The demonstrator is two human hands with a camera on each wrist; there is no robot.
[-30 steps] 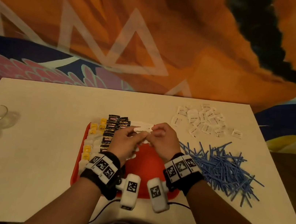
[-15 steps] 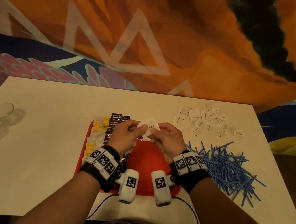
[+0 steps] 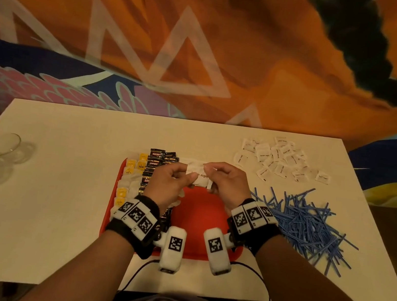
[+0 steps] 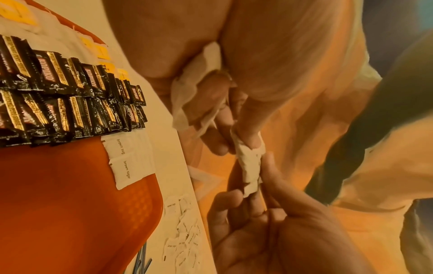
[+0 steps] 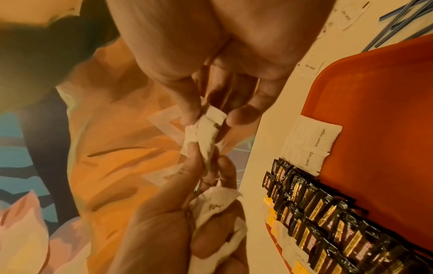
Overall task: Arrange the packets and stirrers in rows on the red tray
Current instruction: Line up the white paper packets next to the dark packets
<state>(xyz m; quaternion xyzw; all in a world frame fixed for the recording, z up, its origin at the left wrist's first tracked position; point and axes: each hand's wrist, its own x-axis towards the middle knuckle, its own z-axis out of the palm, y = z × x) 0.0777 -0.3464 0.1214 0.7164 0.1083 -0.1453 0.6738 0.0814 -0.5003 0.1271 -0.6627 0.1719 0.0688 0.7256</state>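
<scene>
Head view: I am looking down and forward from above at the whole white rectangular table [image 3: 55,206], with the painted orange wall [image 3: 258,56] behind.
Left wrist view: I am looking along the left hand [image 4: 175,46], very close, fingertips filling the frame.
Right wrist view: I am looking along the right hand [image 5: 222,46], equally close, from the opposite side.
Shared: all three are showing the red plastic tray [image 3: 200,217] [image 4: 58,204] [image 5: 386,111] and the white paper packet [image 3: 198,176] [image 4: 249,166] [image 5: 206,140] pinched between both hands.

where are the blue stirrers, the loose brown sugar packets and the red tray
blue stirrers [image 3: 310,223], head view, middle of the heap on the table.
loose brown sugar packets [image 3: 281,160], head view, centre of the scattered pile.
red tray [image 3: 197,217], head view, bare floor between the wrists.
</scene>
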